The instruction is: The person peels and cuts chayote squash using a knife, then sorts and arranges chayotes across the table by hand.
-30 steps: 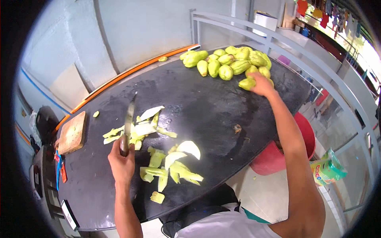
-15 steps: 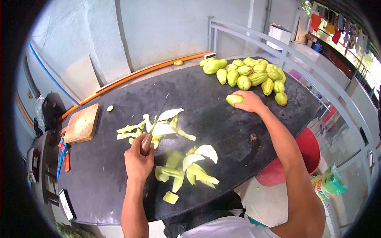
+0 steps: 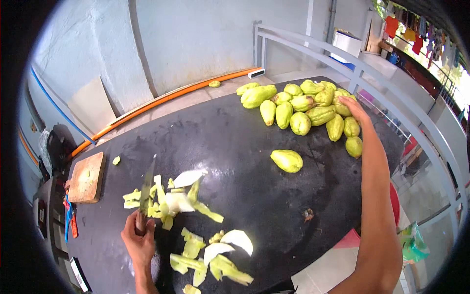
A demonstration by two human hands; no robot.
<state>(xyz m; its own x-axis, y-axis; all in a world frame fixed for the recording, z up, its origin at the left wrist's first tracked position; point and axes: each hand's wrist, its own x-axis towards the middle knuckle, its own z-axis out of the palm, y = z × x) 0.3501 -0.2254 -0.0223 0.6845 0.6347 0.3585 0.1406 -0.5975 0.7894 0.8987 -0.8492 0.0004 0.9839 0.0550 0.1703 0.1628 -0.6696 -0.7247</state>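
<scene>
My left hand [image 3: 138, 237] is closed round the wooden handle of a knife [image 3: 147, 188], its blade pointing away over chayote peelings [image 3: 193, 242] and pale cut slices [image 3: 237, 241]. At the far right, my right hand [image 3: 353, 109] reaches over the edge of a pile of green chayotes [image 3: 320, 116]. Its fingers are stretched out against the chayotes there, and part of the hand's inner side is hidden. A single chayote [image 3: 287, 160] lies apart, nearer to me than the pile.
The black table [image 3: 235, 142] has a wooden chopping board [image 3: 87, 179] at its left edge, beside a blue-and-red tool [image 3: 70, 220]. A grey metal railing [image 3: 360, 66] runs along the right. Below the table's right side stands a red tub [image 3: 394, 203].
My right hand has let go of the single chayote and moved right to the pile. The left hand with the knife has shifted in view as the camera moved.
</scene>
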